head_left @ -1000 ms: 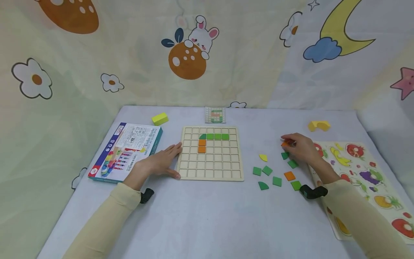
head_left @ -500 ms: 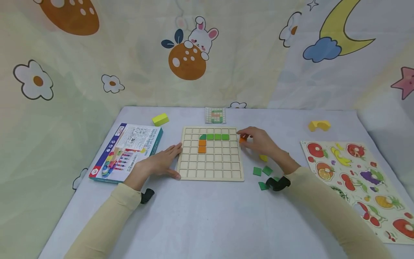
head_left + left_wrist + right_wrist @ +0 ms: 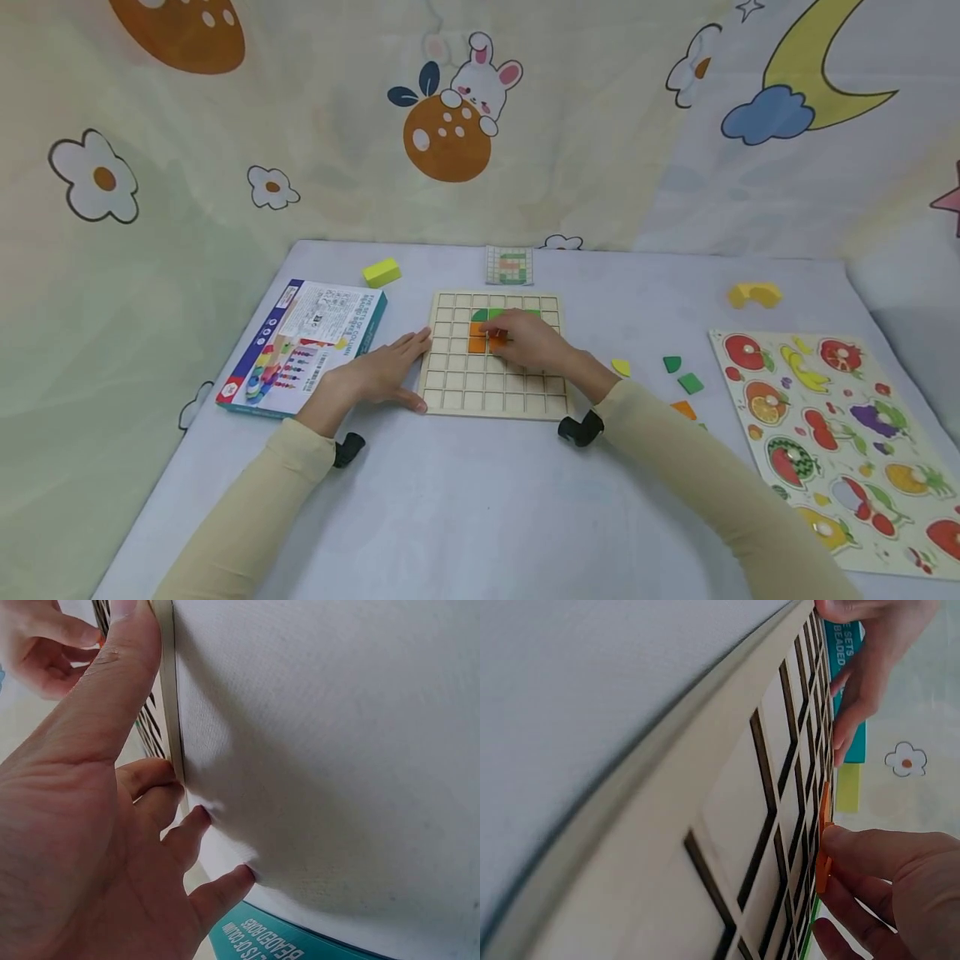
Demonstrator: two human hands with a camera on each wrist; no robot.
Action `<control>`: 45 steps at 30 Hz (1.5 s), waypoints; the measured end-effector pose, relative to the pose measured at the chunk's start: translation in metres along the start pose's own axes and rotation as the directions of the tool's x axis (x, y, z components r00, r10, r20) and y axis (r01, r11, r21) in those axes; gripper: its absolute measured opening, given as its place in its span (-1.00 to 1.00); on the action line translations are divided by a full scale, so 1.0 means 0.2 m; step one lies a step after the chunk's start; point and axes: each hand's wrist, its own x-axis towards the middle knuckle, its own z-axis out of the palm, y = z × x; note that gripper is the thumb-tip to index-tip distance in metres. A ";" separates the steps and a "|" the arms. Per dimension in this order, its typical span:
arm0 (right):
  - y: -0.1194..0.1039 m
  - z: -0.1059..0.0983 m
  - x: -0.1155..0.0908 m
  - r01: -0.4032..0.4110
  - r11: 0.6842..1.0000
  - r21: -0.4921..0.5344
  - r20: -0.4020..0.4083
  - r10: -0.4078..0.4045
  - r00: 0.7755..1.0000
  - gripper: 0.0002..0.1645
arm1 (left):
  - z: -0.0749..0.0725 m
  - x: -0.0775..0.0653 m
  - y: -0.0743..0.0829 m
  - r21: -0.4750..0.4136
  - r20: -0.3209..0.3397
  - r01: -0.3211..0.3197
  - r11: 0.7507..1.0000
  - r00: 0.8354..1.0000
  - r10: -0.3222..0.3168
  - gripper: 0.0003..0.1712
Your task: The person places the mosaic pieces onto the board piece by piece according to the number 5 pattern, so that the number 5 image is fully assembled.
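Note:
A wooden grid board [image 3: 491,398] lies in the middle of the table. My left hand [image 3: 373,375] rests along its left edge, fingers extended, thumb near the front left corner. My right hand [image 3: 534,342] is over the upper part of the grid and pinches an orange square tile [image 3: 823,879] between thumb and fingers, low against the board. Just left of those fingertips, orange tiles [image 3: 476,343] sit in the grid. A green rounded tile [image 3: 480,316] and a row of green squares stand above them, partly covered by the right hand.
Loose green tiles [image 3: 691,383], an orange tile [image 3: 684,409] and a yellow piece [image 3: 621,367] lie right of the board. A pattern card [image 3: 510,266] is behind it. A box [image 3: 315,333] stands left, a fruit puzzle board [image 3: 813,400] right. Yellow blocks [image 3: 755,294] sit farther back.
My right hand has carried the orange tile leftward from the loose pieces, past the board's right edge, to beside the orange tiles in the grid. My left hand has stayed in place.

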 end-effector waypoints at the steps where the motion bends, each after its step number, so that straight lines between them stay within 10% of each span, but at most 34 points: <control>1: 0.00 0.00 0.00 -0.002 1.000 -0.004 0.002 0.002 1.000 -0.57 | 0.00 0.00 0.00 0.003 -0.001 -0.004 1.000 1.000 0.004 0.27; 21: 0.02 -0.08 -0.08 -0.073 0.995 0.066 0.026 0.071 0.997 -0.56 | 0.00 0.00 0.01 -0.003 0.013 0.006 1.000 1.000 -0.006 0.28; 33: 0.27 -0.43 -0.60 -0.182 0.977 -0.113 0.277 0.207 0.938 -0.49 | -0.02 -0.02 0.00 -0.005 0.013 0.004 1.000 1.000 -0.004 0.28; 45: 0.43 -0.42 -1.04 -0.205 0.958 -0.199 0.192 0.243 0.951 -0.51 | -0.02 0.00 0.00 -0.007 0.016 -0.006 1.000 1.000 0.006 0.29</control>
